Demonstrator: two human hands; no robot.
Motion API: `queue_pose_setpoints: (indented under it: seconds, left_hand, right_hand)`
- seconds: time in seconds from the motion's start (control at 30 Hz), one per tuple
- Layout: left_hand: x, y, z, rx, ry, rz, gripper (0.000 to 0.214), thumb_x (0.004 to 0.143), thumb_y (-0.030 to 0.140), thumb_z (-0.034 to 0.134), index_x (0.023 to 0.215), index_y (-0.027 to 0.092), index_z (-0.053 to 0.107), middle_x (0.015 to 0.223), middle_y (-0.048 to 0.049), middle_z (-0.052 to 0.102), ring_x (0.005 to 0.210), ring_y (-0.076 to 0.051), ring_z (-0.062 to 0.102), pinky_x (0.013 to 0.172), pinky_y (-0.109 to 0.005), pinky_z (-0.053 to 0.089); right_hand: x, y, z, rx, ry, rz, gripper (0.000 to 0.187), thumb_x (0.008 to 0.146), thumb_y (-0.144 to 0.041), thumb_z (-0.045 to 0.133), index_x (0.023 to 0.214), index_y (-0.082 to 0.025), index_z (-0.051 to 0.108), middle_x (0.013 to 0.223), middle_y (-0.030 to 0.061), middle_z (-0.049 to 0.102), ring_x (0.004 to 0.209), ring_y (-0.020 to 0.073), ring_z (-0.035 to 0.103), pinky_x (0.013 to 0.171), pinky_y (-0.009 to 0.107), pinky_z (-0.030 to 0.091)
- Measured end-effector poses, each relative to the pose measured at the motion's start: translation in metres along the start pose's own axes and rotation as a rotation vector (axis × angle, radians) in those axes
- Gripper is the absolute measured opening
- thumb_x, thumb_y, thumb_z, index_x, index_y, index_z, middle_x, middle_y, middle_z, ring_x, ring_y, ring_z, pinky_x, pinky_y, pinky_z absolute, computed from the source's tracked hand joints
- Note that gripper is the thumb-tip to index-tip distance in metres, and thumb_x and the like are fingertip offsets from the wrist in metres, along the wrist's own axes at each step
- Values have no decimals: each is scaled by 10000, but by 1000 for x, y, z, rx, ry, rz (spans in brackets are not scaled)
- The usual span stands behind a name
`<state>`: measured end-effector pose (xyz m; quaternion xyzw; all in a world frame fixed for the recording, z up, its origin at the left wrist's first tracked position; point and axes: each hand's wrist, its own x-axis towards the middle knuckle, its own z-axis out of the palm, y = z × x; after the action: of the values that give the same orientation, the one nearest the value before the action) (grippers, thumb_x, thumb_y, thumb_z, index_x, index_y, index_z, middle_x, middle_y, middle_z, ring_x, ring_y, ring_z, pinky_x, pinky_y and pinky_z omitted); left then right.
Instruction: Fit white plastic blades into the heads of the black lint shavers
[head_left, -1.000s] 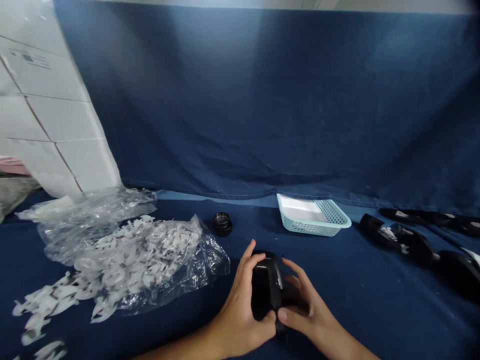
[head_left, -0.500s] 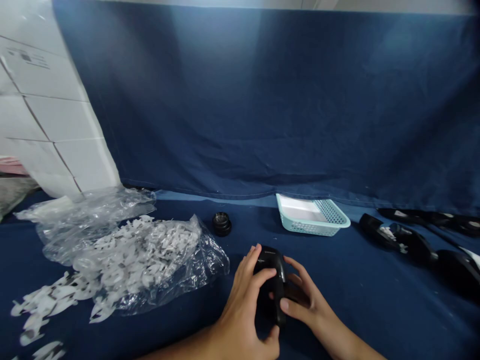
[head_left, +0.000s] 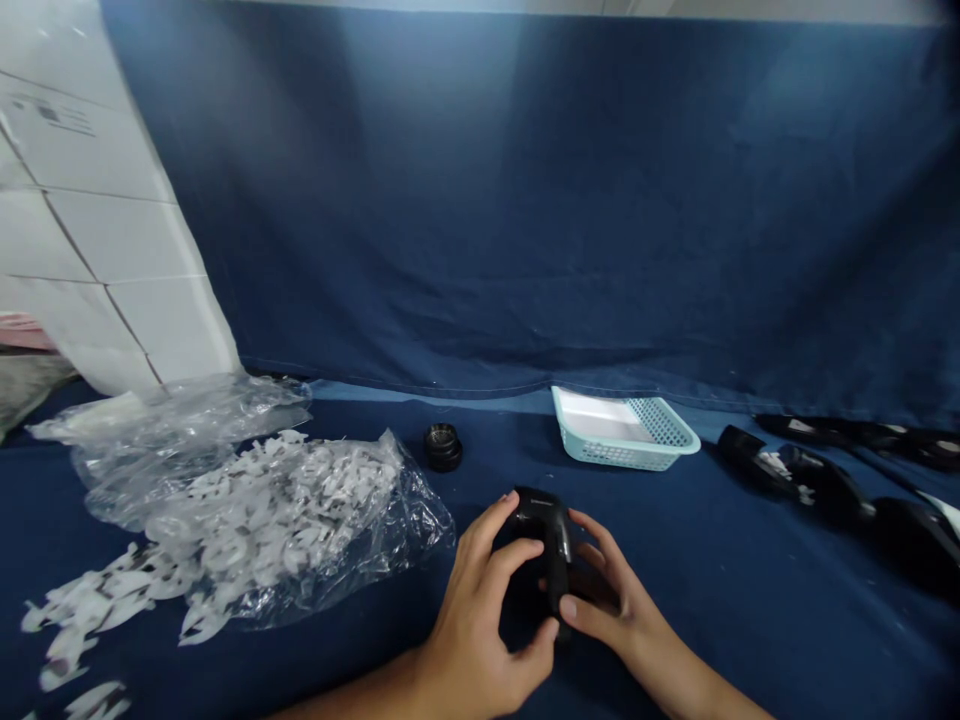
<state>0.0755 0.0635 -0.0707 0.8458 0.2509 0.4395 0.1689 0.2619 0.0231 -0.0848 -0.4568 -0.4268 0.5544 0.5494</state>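
A black, L-shaped hair dryer housing (head_left: 553, 532) is held between my two hands, low in the middle of the view. My left hand (head_left: 486, 610) grips it from the left, fingertips at its upper end and thumb near the bottom of its handle. From the right, my right hand (head_left: 613, 600) is closed around the handle, with the thumb pressed on its near side. Some of my right fingers are hidden behind the housing. Beyond my hands stands a small stack of round black parts (head_left: 443, 447).
On the left, a clear plastic bag (head_left: 420, 535) spills many thin white pieces (head_left: 277, 520) onto the blue cloth. A light-blue basket (head_left: 626, 455) with something white inside stands at the back. Several black housings (head_left: 829, 485) lie on the right. White boxes (head_left: 150, 240) rise at the far left.
My left hand has shifted slightly left, its thumb moving up from the handle's lower end. The housing has tilted a little; my right hand keeps its hold.
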Motion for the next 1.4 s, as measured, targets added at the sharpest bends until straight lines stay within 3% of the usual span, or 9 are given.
queue_pose_setpoints:
  seconds: [0.2,0.4,1.03,1.2,1.4]
  left_hand:
    - [-1,0,1,31,45,15,608,739,142,629,1285,267,393,1492,-114,288,1343,-346,359,1053,-530,381]
    - [-2,-4,3,64,111,-11,540,766,160,645,1247,260,419,1454,-119,344,1317,-331,389,1050,-530,383]
    - [0,-13,5,103,160,-53,407,858,179,621,1223,233,449,1406,-120,393,1303,-282,404,1048,-506,408]
    - [3,-12,0,123,116,-43,242,910,111,523,1098,261,552,1403,-70,385,1304,-259,392,1066,-492,377]
    - [3,-9,0,195,60,-63,231,926,91,475,1041,252,596,1413,-63,377,1311,-276,361,1065,-521,349]
  right_hand:
    - [2,3,-1,-11,-7,-7,866,615,-521,814,1334,-381,353,1158,56,582,967,271,619,907,486,465]
    - [0,8,-3,-7,-59,-35,912,645,-435,834,1367,-383,280,1240,79,535,1032,276,608,852,451,510]
    - [-4,4,-3,-5,-144,-16,910,658,-443,823,1378,-403,268,1233,68,500,1064,289,579,885,473,474]
    - [-4,6,-5,-19,-135,-4,959,636,-426,840,1396,-395,257,1241,72,505,1037,281,586,921,486,441]
    - [-4,5,-4,-14,-128,6,957,633,-447,835,1400,-392,265,1229,74,516,1034,282,589,896,473,456]
